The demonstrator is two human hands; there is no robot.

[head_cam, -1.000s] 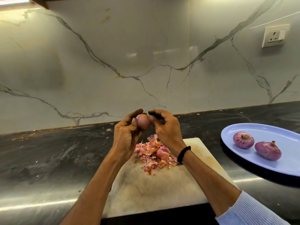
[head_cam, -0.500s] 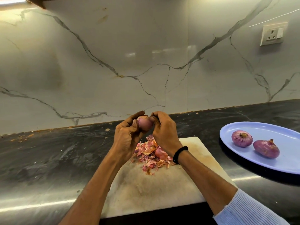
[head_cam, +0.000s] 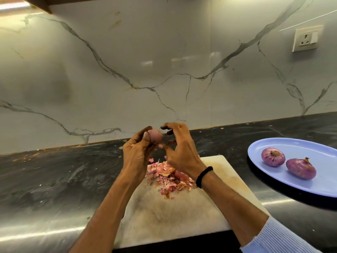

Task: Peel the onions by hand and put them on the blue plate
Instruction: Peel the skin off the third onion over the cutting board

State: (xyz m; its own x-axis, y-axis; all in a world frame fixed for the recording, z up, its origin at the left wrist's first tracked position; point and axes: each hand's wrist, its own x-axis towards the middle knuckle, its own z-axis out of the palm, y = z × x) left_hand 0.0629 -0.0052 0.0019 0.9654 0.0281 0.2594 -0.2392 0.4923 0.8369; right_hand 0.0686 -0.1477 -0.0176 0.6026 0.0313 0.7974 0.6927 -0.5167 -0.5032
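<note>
Two bare hands work above a pale, stained rectangular cutting board [head_cam: 173, 216] that lies on a dark, streaked stone countertop [head_cam: 54, 179], backed by a white marble-patterned wall [head_cam: 164, 70] with grey veins. To the right of the board, apart from it, sits an oval blue plate [head_cam: 319, 156] carrying two purple peeled onions [head_cam: 273, 156] [head_cam: 300, 171] side by side, close together. The person's left hand [head_cam: 136, 152] grips a small pinkish onion [head_cam: 156, 137], fingers and thumb curled round it, holding it in the air over the far edge of the board. The right hand [head_cam: 182, 154] is just beside that onion with its fingers spread and arched; whether the thumb touches the bulb cannot be told. Below the hands, a heap of pink and tan onion skins [head_cam: 167, 178] is scattered on the board. A ribbed light-blue sleeve [head_cam: 273, 240] covers the right forearm, a black band [head_cam: 203, 177] circles the right wrist, and a white wall socket [head_cam: 306, 40] is mounted at upper right.
</note>
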